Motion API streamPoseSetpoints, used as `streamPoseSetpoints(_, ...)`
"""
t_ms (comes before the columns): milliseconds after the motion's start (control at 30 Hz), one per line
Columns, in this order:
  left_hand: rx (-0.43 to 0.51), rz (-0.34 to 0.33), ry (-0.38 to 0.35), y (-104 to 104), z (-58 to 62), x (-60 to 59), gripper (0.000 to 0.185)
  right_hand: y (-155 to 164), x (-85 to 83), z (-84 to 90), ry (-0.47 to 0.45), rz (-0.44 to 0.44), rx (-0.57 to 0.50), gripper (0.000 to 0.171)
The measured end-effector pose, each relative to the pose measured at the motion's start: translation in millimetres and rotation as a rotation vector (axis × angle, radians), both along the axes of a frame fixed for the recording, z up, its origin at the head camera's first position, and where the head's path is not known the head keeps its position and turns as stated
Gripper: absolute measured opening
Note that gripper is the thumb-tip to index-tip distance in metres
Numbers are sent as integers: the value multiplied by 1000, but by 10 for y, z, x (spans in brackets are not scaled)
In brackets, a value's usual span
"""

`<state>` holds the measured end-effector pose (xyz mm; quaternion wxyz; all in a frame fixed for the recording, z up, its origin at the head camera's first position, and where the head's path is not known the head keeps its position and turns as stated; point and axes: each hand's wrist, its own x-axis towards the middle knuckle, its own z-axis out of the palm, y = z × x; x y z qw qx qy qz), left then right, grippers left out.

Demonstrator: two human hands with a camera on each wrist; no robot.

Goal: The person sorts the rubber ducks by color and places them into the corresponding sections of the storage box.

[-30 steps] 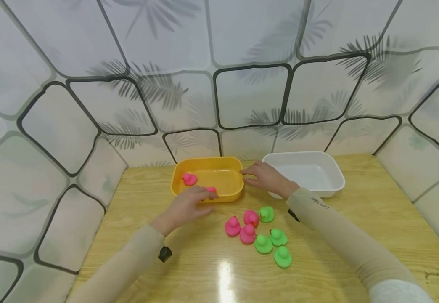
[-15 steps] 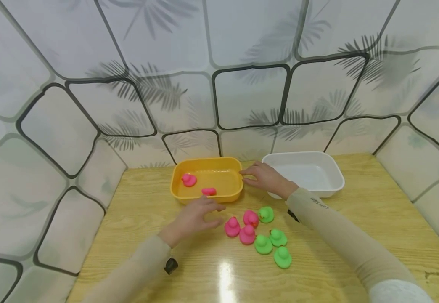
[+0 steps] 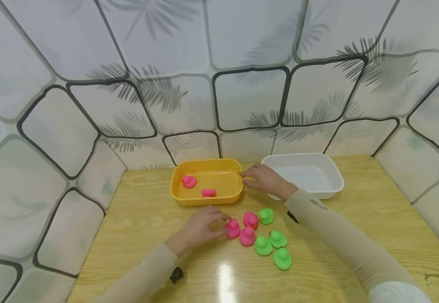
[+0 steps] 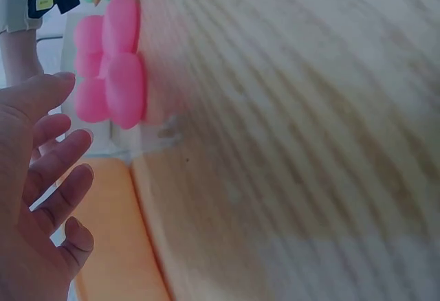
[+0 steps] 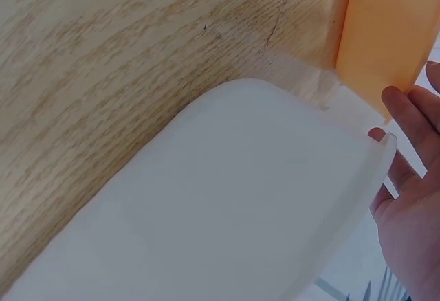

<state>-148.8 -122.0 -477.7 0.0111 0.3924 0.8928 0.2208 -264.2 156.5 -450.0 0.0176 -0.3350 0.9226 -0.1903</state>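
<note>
My left hand (image 3: 200, 227), fingers apart, touches a pink duck (image 3: 232, 228); my right hand (image 3: 263, 179), fingers loose, rests against the yellow tub (image 3: 206, 201).

Your table (image 3: 355, 219) is pale wood-grain with a glossy, light-catching finish. The yellow tub (image 3: 206, 200) and white tub (image 3: 329, 191) look like smooth plastic. The pink ducks (image 3: 247, 236) and green ducks (image 3: 282, 259) look rubbery and matt.
</note>
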Motion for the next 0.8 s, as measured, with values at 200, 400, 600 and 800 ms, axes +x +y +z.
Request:
streamPoseSetpoints(200,-14,13,27,46,-32,42,34,-3,1,-8,-4,-5,5,37)
streamPoseSetpoints(400,-26,31,55,67,-90,35,35,-3,-2,-14,0,-4,6,37)
streamPoseSetpoints(600,-25,43,76,95,-122,36,34,-6,-13,-21,-6,-2,13,37)
streamPoseSetpoints(800,-45,54,66,131,-119,24,34,-10,-27,-30,4,1,18,37)
